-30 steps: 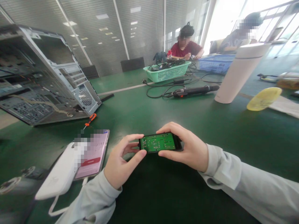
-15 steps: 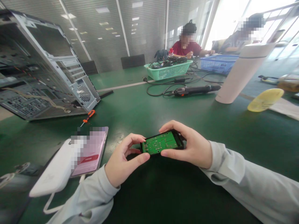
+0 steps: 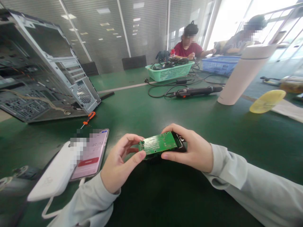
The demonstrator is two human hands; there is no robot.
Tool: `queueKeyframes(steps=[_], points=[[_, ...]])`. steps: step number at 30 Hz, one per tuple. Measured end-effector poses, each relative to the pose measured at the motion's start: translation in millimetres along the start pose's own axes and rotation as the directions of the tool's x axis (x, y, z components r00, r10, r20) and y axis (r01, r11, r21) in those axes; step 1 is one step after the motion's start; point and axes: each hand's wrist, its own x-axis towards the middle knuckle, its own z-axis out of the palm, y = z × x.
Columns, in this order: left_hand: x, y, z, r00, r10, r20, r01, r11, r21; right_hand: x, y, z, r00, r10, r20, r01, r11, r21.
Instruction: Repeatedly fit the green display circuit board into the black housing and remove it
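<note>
And here, low over the dark, smooth green tabletop (image 3: 139,110), both hands are busy with one small piece of electronics! The left hand (image 3: 118,162) is part-closed, thumb on the near edge and fingers on the far edge, pinching the left end of a green circuit board (image 3: 159,143). Lovely thing, that: a flat, glossy rectangle dotted with silvery solder, light streaking across its traces, lying tilted over a black case (image 3: 181,148). The right hand (image 3: 195,148) curls round the right end of that case, thumb near, forefinger far; whether it presses the board too, I can't tell. Pale, creased cloth cuffs at both wrists!

Over to the left, a glass-faced phone (image 3: 96,151) lies beside a white, round-cornered slab (image 3: 54,173). Just beyond them, an orange-handled screwdriver (image 3: 89,118) sits near the bare metal computer chassis (image 3: 81,94), all pierced sheet and sharp edges. Across the table, a slim black power tool (image 3: 199,91) lies near a matte, pale pink tumbler (image 3: 243,74), straight-sided and smooth.
</note>
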Motion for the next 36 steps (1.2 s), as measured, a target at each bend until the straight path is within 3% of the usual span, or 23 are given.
queueKeyframes(steps=[4, 7, 10, 13, 15, 18, 20, 22, 24, 26, 29, 32, 34, 36], points=[[-4, 2, -2.0, 0.98, 0.199, 0.018, -0.194, 0.923, 0.332, 0, -2, -1, 0.99, -0.133, -0.049, 0.128, 0.987, -0.1], [-5, 2, -5.1, 0.907, 0.388, 0.163, -0.401, 0.68, 0.613, 0, -2, -1, 0.958, -0.286, -0.02, 0.271, 0.925, -0.266], [-6, 3, -7.0, 0.85, 0.467, 0.243, -0.484, 0.511, 0.711, 0, -2, -2, 0.934, -0.357, 0.023, 0.341, 0.868, -0.361], [-7, 4, -7.5, 0.841, 0.497, 0.216, -0.483, 0.507, 0.714, 0, 1, -4, 0.949, -0.314, 0.004, 0.292, 0.879, -0.378], [-8, 5, -7.3, 0.856, 0.498, 0.136, -0.443, 0.573, 0.689, 0, 2, -6, 0.965, -0.262, -0.024, 0.236, 0.903, -0.36], [-5, 1, -4.9, 0.916, 0.384, -0.116, -0.272, 0.808, 0.522, 1, 5, -9, 0.98, -0.193, -0.044, 0.169, 0.93, -0.326], [-2, -3, -0.9, 0.941, 0.137, -0.309, -0.072, 0.974, 0.215, 2, 6, -10, 0.989, -0.144, -0.037, 0.125, 0.94, -0.318], [3, -5, 4.2, 0.905, -0.19, -0.38, 0.128, 0.975, -0.184, 2, 8, -8, 0.995, -0.101, -0.027, 0.086, 0.94, -0.329], [7, -3, 8.6, 0.856, -0.421, -0.301, 0.262, 0.854, -0.449, 3, 11, -6, 0.994, -0.093, -0.05, 0.07, 0.937, -0.342], [8, 1, 11.3, 0.84, -0.506, -0.194, 0.343, 0.774, -0.532, 3, 14, -3, 0.989, -0.098, -0.112, 0.055, 0.939, -0.341], [6, 8, 12.2, 0.846, -0.52, -0.118, 0.384, 0.747, -0.542, 5, 16, -2, 0.968, -0.048, -0.247, -0.031, 0.952, -0.305], [1, 9, 11.8, 0.867, -0.496, -0.043, 0.412, 0.762, -0.5, 8, 15, -9, 0.909, 0.033, -0.414, -0.156, 0.951, -0.266], [-1, 7, 11.7, 0.876, -0.483, -0.003, 0.425, 0.773, -0.471, 10, 14, -15, 0.87, 0.12, -0.478, -0.216, 0.965, -0.151], [-2, 5, 11.7, 0.883, -0.469, 0.008, 0.419, 0.779, -0.466, 13, 13, -18, 0.853, 0.261, -0.452, -0.262, 0.963, 0.061]])
